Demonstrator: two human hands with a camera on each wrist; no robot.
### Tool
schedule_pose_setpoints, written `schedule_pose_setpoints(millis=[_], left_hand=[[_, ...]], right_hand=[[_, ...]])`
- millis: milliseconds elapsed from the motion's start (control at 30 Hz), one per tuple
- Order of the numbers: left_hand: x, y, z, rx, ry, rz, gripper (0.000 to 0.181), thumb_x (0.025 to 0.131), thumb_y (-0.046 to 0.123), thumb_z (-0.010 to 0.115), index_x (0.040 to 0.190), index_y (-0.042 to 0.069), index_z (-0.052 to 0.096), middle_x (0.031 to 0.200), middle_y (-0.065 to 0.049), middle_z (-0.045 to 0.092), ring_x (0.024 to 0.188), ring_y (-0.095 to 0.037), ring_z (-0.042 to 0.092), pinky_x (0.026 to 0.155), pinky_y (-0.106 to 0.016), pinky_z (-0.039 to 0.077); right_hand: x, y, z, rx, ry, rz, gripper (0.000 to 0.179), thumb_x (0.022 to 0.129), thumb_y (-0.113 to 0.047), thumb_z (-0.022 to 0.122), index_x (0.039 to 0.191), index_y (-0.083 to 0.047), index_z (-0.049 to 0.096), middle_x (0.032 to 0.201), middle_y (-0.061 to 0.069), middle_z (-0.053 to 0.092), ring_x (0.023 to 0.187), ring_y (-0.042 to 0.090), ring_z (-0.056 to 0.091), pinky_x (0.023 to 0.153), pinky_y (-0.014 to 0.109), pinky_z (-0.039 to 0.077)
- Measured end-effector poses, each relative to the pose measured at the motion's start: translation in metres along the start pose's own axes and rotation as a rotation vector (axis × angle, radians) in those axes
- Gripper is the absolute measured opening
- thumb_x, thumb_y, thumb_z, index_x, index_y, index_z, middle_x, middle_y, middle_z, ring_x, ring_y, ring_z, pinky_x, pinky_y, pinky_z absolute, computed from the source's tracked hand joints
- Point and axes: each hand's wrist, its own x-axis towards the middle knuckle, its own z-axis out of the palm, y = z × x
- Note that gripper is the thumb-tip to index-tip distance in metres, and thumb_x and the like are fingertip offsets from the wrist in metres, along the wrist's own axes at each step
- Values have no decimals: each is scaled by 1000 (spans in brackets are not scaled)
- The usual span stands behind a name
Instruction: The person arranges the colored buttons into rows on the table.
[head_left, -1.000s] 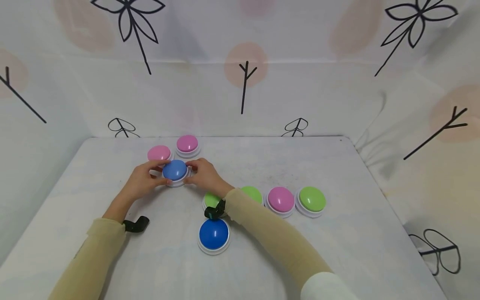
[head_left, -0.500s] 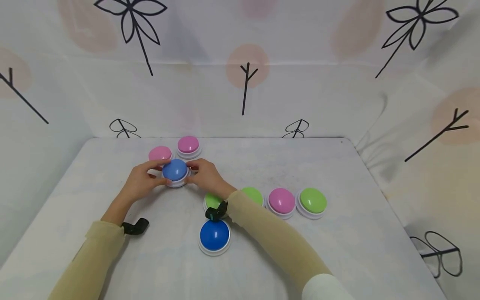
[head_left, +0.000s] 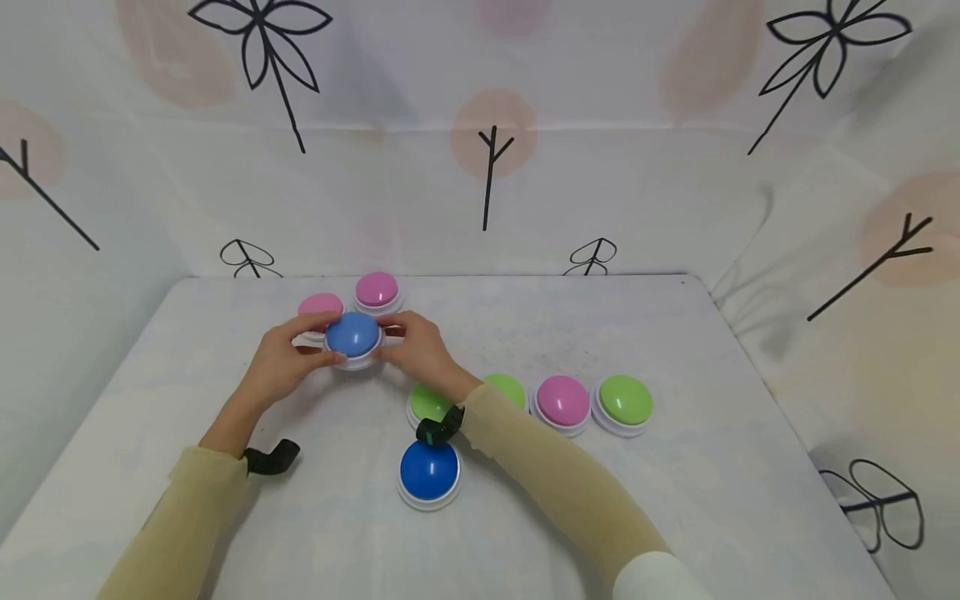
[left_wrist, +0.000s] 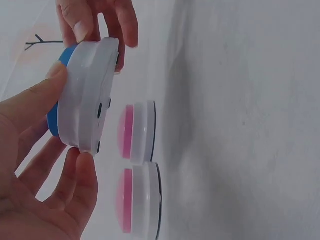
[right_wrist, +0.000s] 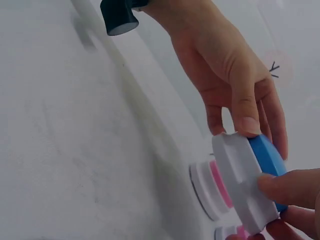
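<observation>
A light blue domed push button [head_left: 352,335] with a white base is held between both hands, raised off the table and tilted. My left hand [head_left: 281,360] grips its left side, thumb on the near edge and fingers on the far edge. From the other side, my right hand [head_left: 422,350] pinches the rim. In the left wrist view, the button's underside [left_wrist: 102,107] with small dark feet shows above the table. Just behind it stand two pink buttons [head_left: 377,289], side by side. The right wrist view shows the white base [right_wrist: 240,175] between the fingers of both hands.
A dark blue button [head_left: 429,471] stands nearest the front, under the right wrist camera [head_left: 441,426]. To the right run green buttons, one of them [head_left: 627,401] at the end, with a pink button [head_left: 562,401] beside it. A patterned cloth wall backs the white table [head_left: 720,500].
Both hands have lifted the light blue button slightly up from the table. The other buttons have stayed in place.
</observation>
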Motion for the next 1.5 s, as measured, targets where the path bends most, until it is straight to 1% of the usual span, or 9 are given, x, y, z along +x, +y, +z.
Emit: schedule_pose_setpoints(millis=[200,300,433,600,867,1133,1233,1367,1500], left_hand=[[-5,12,6,-54,16,75,61,87,22,79,142,11,55,141,-15,53,131,-38,46,101,-56,44],[-6,18,10,-68,13,104,60,86,21,80,140,11,57,140,-13,53,130,-37,47,100,-53,45],[-8,23,16,-72,0,117,58,86,21,81,139,12,58,139,-10,53,129,-36,48,98,-51,48],[-10,33,23,-70,-15,133,56,85,19,81,137,13,60,142,-9,52,131,-37,47,95,-52,50],[-13,46,38,-76,-53,147,55,83,23,83,134,18,63,139,-5,54,127,-33,51,91,-49,53],[-16,52,55,-106,-112,189,52,84,23,82,132,21,65,137,-2,56,127,-30,52,90,-49,54],[-17,55,62,-133,-134,204,50,84,20,82,131,19,65,137,-3,56,127,-30,52,90,-49,54],[-19,61,69,-157,-158,225,50,83,17,83,130,17,66,137,-5,56,126,-30,53,90,-47,54],[-21,67,78,-166,-188,232,49,83,16,82,130,15,66,136,-5,56,125,-30,53,90,-46,55]], right_hand=[[-11,1,-6,23,77,-63,52,80,-21,86,128,-12,66,119,1,60,114,21,60,96,31,50],[-18,2,-10,62,94,-69,53,79,-22,87,127,-12,67,116,1,59,113,23,60,94,30,52],[-27,3,-17,89,92,-53,52,80,-23,86,126,-11,66,116,1,57,115,25,59,88,24,54],[-38,6,-27,98,78,-51,52,81,-22,85,128,-10,64,119,3,57,116,26,59,87,23,54],[-59,11,-44,92,62,-23,53,83,-23,84,131,-12,62,122,2,56,118,26,57,89,26,54],[-80,21,-60,75,52,-19,53,83,-21,83,131,-12,61,123,1,56,116,19,58,91,30,54],[-87,25,-64,73,64,-15,53,82,-19,84,129,-12,62,122,1,57,114,19,59,90,31,55],[-97,28,-70,65,84,-21,52,81,-18,85,128,-11,63,121,4,58,114,22,59,90,34,55],[-107,32,-77,60,93,-28,52,81,-17,85,127,-10,64,120,6,59,113,24,60,90,35,55]])
